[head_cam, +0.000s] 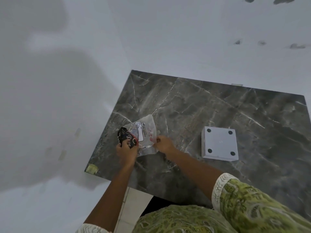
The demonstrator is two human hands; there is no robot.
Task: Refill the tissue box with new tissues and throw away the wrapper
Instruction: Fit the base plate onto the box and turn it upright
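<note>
Over the marble worktop point(218, 106), the left hand point(126, 152) grips the crumpled wrapper point(144, 132) and the right hand's point(162, 144) fingers pinch its edge, near the upturned tissue box point(219, 142).

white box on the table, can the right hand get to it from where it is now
Probably yes. The white box lies upside down, feet up, on the marble table with bare tabletop between it and the right hand. But that hand is pinching the clear wrapper, so it must let go first.

Glossy clear plastic wrapper point(146, 132), polished marble table point(218, 101)
</note>
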